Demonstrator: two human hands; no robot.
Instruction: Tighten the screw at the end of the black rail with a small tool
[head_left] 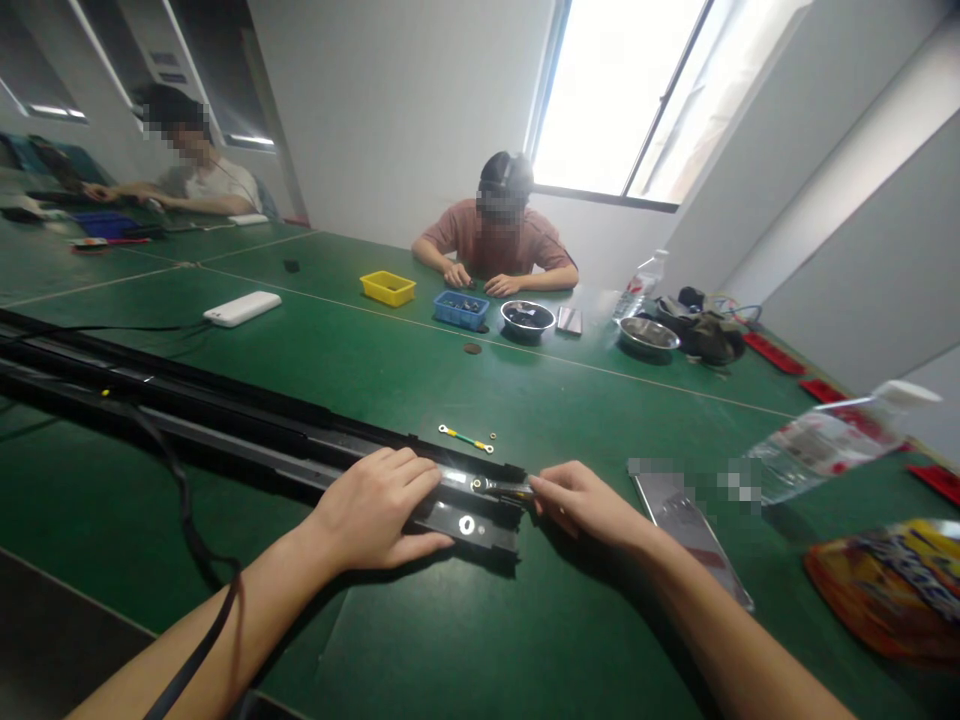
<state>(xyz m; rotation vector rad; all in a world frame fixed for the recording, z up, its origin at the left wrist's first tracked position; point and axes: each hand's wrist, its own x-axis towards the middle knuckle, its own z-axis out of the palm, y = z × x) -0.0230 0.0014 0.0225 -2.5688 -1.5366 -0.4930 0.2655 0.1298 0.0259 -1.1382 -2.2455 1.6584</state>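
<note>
A long black rail (pixel 247 415) reaches from the left edge to the middle of the green table. My left hand (pixel 382 505) grips it near its right end, fingers over the top and thumb on the near side. At that end, my right hand (pixel 574 497) pinches a slim metal tool (pixel 514 489) whose exact kind I cannot make out. The tool lies along the channel, close to a small brass-coloured nut (pixel 476 484). Just beyond the rail lie a green-and-yellow wire with ring terminals (pixel 466 439) and a tiny loose nut (pixel 493 436).
A dark cable (pixel 180 490) hangs across the rail and my left forearm. To the right are a phone (pixel 690 530), a water bottle (pixel 832 440) and a snack bag (pixel 892 590). Parts bins (pixel 460 310) and metal bowls (pixel 528 318) stand farther back, near a seated person (pixel 499 235).
</note>
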